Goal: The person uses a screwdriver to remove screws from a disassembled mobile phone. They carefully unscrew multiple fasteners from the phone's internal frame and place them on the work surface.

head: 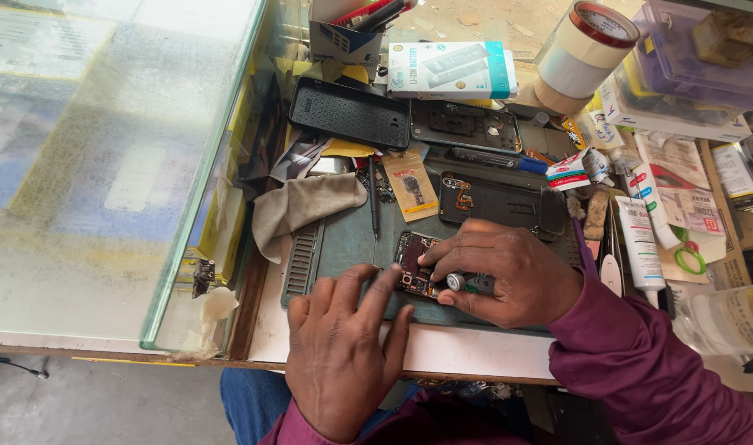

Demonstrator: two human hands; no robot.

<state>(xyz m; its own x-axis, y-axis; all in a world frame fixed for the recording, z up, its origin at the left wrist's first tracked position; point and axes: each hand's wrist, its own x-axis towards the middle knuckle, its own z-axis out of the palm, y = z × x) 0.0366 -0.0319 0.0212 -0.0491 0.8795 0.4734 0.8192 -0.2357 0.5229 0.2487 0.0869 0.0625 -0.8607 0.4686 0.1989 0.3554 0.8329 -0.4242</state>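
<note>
While the board (415, 265) lies on the mat (352, 239) between both hands, the left hand (343, 346) presses it with spread fingers and the right hand (508, 276) grips a screwdriver (469, 283). A cloth (298, 210) lies left, a phone (500, 203) behind.

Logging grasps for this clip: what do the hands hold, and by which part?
The right hand grips a small screwdriver around its handle. The left hand only presses fingertips on the opened phone, holding nothing.

Bare hands (343, 354), long maroon sleeves (640, 363), blue trousers (249, 400).
</note>
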